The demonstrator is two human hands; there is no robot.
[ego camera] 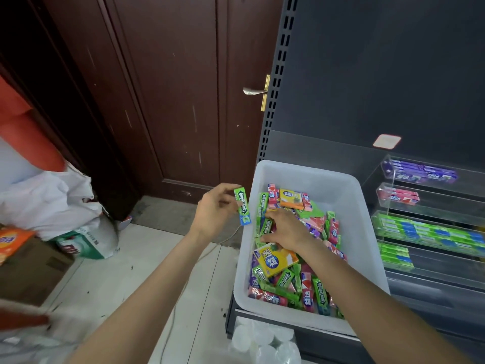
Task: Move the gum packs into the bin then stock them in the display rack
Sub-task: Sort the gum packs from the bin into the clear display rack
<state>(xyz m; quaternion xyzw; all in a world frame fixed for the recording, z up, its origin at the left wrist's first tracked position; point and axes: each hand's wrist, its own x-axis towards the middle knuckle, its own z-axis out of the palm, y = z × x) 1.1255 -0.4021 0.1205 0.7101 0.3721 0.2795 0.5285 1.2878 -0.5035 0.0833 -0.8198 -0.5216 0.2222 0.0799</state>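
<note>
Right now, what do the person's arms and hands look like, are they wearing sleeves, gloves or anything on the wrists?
Both arms are bare as far up as the picture shows: no sleeves in view. The left hand and the right hand wear no gloves. No watch, bracelet or ring shows on either wrist or on the fingers that can be seen. No markings are visible on the forearms.

1 head view looks steeply down, close over the bin [309,179].
</note>
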